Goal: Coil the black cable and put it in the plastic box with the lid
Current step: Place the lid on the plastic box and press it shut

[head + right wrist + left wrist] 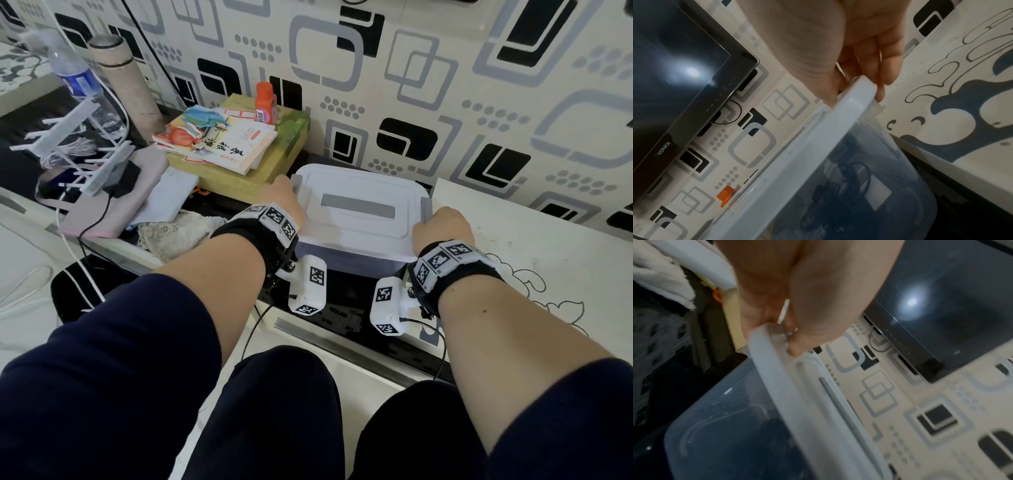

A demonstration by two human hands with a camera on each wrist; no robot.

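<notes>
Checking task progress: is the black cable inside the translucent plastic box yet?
Inside. The right wrist view shows the black cable looped behind the translucent plastic box wall, under the white lid that both hands grip.

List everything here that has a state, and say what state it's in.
Plastic box: lid on.
Lid: gripped at both ends.
Black cable: coiled inside the box.
Left hand: gripping the lid's left edge.
Right hand: gripping the right edge.
Orange bottle: upright, capped.
</notes>
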